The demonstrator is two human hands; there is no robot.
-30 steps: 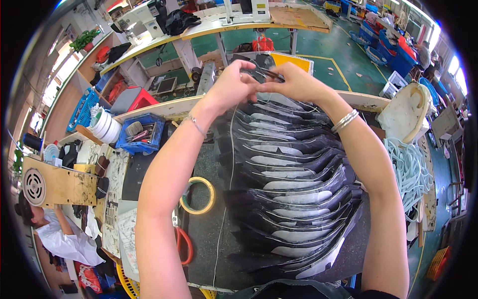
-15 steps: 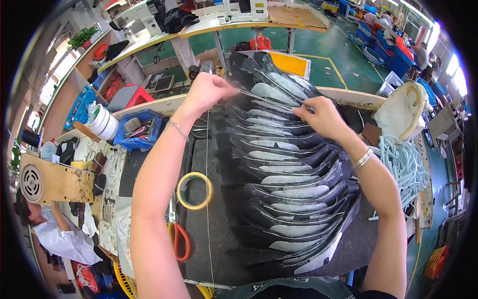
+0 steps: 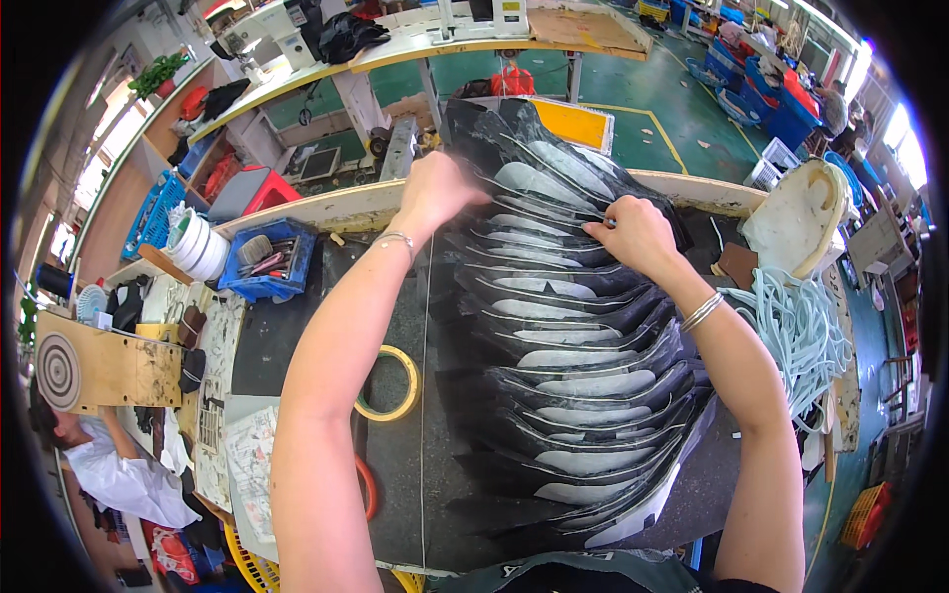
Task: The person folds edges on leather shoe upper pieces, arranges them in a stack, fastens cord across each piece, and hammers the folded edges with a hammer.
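I see the hands apart, one at each side of the far part of a long row of black pieces (image 3: pixel 583 383). The left hand (image 3: pixel 442 191) is at their left ends, its fingers bent inward but blurred, so I can't tell whether they pinch anything. The right hand (image 3: pixel 638 235) is over their right side, fingers curled, with a small dark bit at the tips; I can't tell what it grips.

The relation that counts for me: each piece lies crosswise, its long axis running from the left hand's side to the right's, while the row itself stretches from just beyond the hands back toward the body. At the piece between them, neither hand is clearly nearer; the right sits slightly closer to the body.

A thin cord (image 3: pixel 424 395) runs bodyward from below the left hand along the table (image 3: pixel 395 524). Bodyward of that hand I also see a tape roll (image 3: pixel 413 381), partly behind the forearm. Farther out are a blue box (image 3: pixel 259 290), left of the left hand, and pale straps (image 3: pixel 791 326), right of the right hand.
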